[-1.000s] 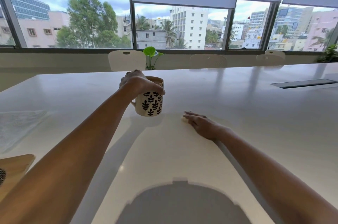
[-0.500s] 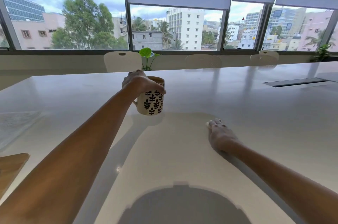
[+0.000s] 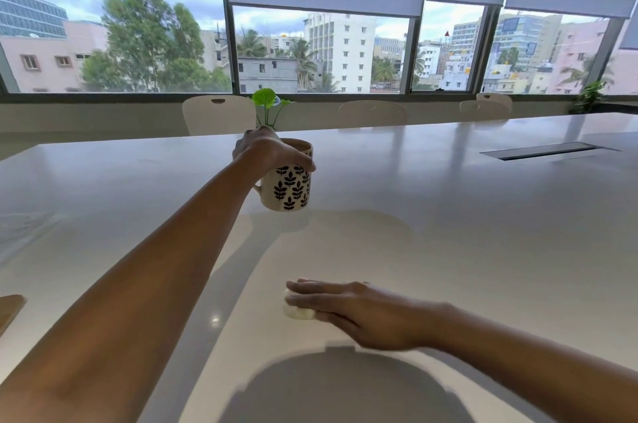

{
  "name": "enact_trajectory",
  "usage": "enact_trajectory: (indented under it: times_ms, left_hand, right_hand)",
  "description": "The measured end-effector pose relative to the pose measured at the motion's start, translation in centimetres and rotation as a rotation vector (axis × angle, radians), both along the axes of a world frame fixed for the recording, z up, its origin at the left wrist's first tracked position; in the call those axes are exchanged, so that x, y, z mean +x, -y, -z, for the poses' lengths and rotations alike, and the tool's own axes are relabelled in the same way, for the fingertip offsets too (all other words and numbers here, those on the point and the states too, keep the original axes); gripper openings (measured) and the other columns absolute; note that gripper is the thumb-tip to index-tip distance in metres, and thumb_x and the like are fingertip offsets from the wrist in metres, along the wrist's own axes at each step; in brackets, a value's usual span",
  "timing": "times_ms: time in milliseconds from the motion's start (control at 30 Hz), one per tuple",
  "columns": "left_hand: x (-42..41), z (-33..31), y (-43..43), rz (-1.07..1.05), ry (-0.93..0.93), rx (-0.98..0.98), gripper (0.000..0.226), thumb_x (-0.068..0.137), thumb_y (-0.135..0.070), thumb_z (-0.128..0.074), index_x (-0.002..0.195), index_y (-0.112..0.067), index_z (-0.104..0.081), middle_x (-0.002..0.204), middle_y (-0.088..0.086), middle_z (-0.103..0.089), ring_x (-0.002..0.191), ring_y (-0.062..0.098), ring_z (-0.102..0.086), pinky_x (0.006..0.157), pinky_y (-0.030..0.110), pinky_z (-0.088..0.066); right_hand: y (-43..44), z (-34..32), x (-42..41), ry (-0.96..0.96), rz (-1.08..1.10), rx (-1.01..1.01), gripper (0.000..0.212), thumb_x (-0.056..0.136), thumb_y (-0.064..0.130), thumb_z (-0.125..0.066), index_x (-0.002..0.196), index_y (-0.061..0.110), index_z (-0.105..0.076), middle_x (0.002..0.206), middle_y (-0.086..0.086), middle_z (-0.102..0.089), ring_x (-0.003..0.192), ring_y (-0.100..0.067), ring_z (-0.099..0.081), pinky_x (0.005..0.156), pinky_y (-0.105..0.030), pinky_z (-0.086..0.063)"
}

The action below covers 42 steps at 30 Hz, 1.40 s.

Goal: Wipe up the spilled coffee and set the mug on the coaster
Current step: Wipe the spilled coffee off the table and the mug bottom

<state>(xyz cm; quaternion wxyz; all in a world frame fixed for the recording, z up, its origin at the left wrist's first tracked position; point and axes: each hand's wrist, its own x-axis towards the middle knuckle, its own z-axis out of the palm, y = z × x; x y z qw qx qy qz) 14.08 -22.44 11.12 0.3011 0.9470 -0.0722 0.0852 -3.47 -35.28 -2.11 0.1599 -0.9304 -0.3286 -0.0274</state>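
Observation:
My left hand grips the rim of a cream mug with a black leaf pattern and holds it a little above the white table. My right hand lies flat on the table nearer to me, fingers pointing left, pressing down a small wad of white tissue that shows under the fingertips. No spilled coffee can be made out on the glossy top. A wooden piece sticks in at the left edge; whether it is the coaster I cannot tell.
A small green plant stands beyond the table's far edge behind the mug. White chairs line the far side under the windows. A dark cable slot is set into the table at the right. A faint clear sheet lies at the left.
My right hand has slid the tissue back toward me and to the left, from the table's middle right. My left hand keeps the mug in about the same spot.

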Motion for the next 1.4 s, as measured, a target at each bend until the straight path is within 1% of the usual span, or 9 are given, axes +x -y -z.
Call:
enact_trajectory:
  times_ms: [200,300,400,467,567,633,733,1000,1400]
  left_hand:
    - [0.1,0.7,0.7,0.028,-0.005,-0.003,0.078,0.054,-0.059,-0.080,0.111,-0.009,-0.062,0.114,0.011,-0.062,0.112,0.026,-0.055,0.074,0.026,-0.040]
    - [0.0,1.4,1.3,0.045,0.017,0.000,0.074,0.053,-0.060,-0.079,0.104,-0.011,-0.063,0.102,0.009,-0.062,0.097,0.023,-0.055,0.070,0.026,-0.039]
    - [0.0,2.1,2.1,0.038,0.012,0.000,0.073,0.052,-0.061,-0.080,0.103,-0.011,-0.061,0.092,0.006,-0.056,0.088,0.021,-0.049,0.069,0.027,-0.039]
    - [0.0,2.5,2.7,0.039,-0.004,0.005,0.075,0.052,-0.061,-0.080,0.105,-0.012,-0.061,0.092,0.006,-0.055,0.089,0.021,-0.049,0.070,0.028,-0.039]
    - [0.1,3.1,3.8,0.062,-0.027,-0.003,0.076,0.053,-0.061,-0.079,0.106,-0.010,-0.062,0.105,0.009,-0.063,0.099,0.024,-0.056,0.071,0.027,-0.041]
    - [0.1,3.5,4.5,0.071,-0.035,-0.018,0.075,0.053,-0.060,-0.080,0.106,-0.009,-0.062,0.110,0.011,-0.063,0.097,0.024,-0.055,0.071,0.028,-0.040]
    - [0.0,3.9,5.5,0.065,-0.049,-0.029,0.078,0.053,-0.058,-0.081,0.111,-0.009,-0.061,0.115,0.011,-0.061,0.106,0.026,-0.056,0.073,0.028,-0.040]
    - [0.1,4.7,7.2,0.073,-0.056,-0.034,0.077,0.052,-0.058,-0.081,0.109,-0.009,-0.062,0.113,0.011,-0.065,0.108,0.027,-0.058,0.078,0.028,-0.044]
    - [0.4,6.2,8.1,0.029,-0.058,-0.024,0.087,0.052,-0.059,-0.081,0.118,-0.007,-0.056,0.123,0.013,-0.060,0.116,0.028,-0.055,0.083,0.029,-0.042]
  right_hand:
    - [5.6,0.3,2.4,0.056,0.141,0.011,0.040,0.101,0.015,-0.039,0.140,0.016,-0.048,0.151,0.000,-0.039,0.140,-0.011,-0.038,0.118,-0.022,-0.026]
    - [8.6,0.0,4.6,0.083,0.464,0.137,0.037,0.100,0.010,-0.042,0.135,0.010,-0.053,0.146,-0.007,-0.048,0.131,-0.016,-0.049,0.109,-0.018,-0.030]
    - [10.6,-2.0,6.3,-0.129,0.768,0.898,0.035,0.102,0.009,-0.036,0.134,0.004,-0.049,0.121,-0.021,-0.065,0.077,-0.019,-0.064,0.070,-0.020,-0.047]
    - [11.8,-3.4,6.9,-0.379,0.753,1.532,0.037,0.104,0.009,-0.027,0.137,0.003,-0.044,0.087,-0.009,-0.069,0.053,-0.010,-0.062,0.049,-0.015,-0.049]
    - [12.5,-5.0,6.9,-0.463,0.708,1.850,0.041,0.103,0.002,-0.018,0.138,0.003,-0.040,0.084,-0.013,-0.054,0.078,-0.022,-0.057,0.081,-0.013,-0.051]
    - [12.3,-5.6,7.0,-0.474,0.709,1.920,0.046,0.101,-0.003,-0.015,0.142,-0.003,-0.035,0.082,-0.017,-0.048,0.077,-0.027,-0.049,0.101,-0.017,-0.041]
    - [12.3,-5.9,7.6,-0.490,0.710,1.977,0.048,0.099,-0.005,-0.014,0.140,-0.004,-0.038,0.080,-0.017,-0.045,0.064,-0.021,-0.039,0.069,-0.024,-0.038]
    - [12.1,-6.4,7.6,-0.575,0.610,1.992,0.040,0.102,0.001,-0.017,0.087,0.001,-0.054,0.075,-0.007,-0.049,0.061,-0.011,-0.041,0.038,-0.012,-0.040]
    - [13.3,-5.5,7.9,-0.605,0.619,1.927,0.034,0.102,0.003,-0.022,0.091,0.000,-0.054,0.085,-0.014,-0.055,0.073,-0.020,-0.052,0.070,-0.027,-0.042]
